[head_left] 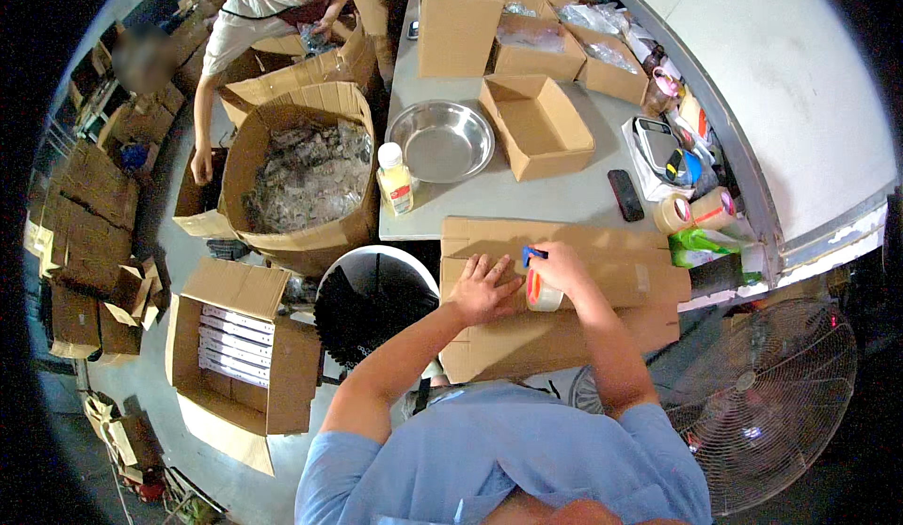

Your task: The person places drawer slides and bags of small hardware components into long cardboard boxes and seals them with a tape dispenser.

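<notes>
A flat brown cardboard box (602, 276) lies at the table's near edge, partly overhanging toward me. My left hand (484, 290) rests on it, fingers stretched and palm down. Just to its right my right hand (559, 269) is closed around a tape dispenser (533, 254) with a blue part at its top. The dispenser's tape roll (544, 294) sits against the cardboard, close to my left fingertips. My right palm and fingers hide most of the handle.
On the grey table (517, 205) stand a bottle (395, 182), a steel bowl (440, 139), an open carton (541, 128) and a phone (625, 196). Left are a black-lined bin (367, 323) and a large carton (306, 182); a fan (752, 407) stands right. Another person (282, 7) works far left.
</notes>
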`<state>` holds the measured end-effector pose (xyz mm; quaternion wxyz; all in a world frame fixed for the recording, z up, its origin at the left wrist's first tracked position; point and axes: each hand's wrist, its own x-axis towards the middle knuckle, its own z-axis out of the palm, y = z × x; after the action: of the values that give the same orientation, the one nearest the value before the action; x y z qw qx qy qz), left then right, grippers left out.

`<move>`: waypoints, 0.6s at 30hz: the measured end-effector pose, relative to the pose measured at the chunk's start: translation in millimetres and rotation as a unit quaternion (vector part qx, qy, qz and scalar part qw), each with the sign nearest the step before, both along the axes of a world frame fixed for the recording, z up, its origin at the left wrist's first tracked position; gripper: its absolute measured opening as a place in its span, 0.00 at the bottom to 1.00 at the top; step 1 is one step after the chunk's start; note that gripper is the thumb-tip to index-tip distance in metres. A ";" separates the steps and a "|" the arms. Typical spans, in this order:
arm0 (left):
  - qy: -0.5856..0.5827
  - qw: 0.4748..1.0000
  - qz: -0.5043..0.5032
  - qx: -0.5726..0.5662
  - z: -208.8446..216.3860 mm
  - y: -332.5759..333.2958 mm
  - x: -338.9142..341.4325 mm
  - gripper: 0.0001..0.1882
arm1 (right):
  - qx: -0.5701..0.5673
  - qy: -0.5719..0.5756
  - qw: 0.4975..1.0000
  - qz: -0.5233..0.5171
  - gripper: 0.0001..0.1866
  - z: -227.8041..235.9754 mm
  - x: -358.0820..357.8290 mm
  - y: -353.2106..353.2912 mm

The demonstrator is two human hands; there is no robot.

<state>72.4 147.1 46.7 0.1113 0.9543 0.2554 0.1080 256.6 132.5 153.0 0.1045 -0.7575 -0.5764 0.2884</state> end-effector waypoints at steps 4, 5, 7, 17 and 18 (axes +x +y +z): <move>0.014 1.000 -0.017 0.006 3.2 4.6 -3.2 0.32 | 0.109 -0.014 0.993 -0.048 0.19 -11.0 -9.4 -21.2; 0.031 0.999 -0.014 -0.003 4.0 6.1 -4.7 0.32 | 0.097 -0.026 0.995 -0.017 0.20 -7.1 -15.0 -33.8; 0.026 0.999 -0.013 -0.015 5.7 5.9 -5.6 0.32 | 0.087 -0.026 0.996 0.004 0.22 -6.8 -24.1 -73.7; 0.071 0.997 -0.006 -0.031 28.7 1.7 6.7 0.33 | -0.050 0.259 0.949 -0.175 0.22 -34.2 -7.2 -128.6; 0.070 0.997 -0.009 -0.028 30.5 1.1 12.9 0.33 | -0.125 0.403 0.873 -0.244 0.21 -43.7 6.9 -132.4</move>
<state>85.3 148.2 77.2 0.1205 0.9583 0.2570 0.0325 263.5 0.1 109.3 0.2993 -0.6984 -0.2404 0.6040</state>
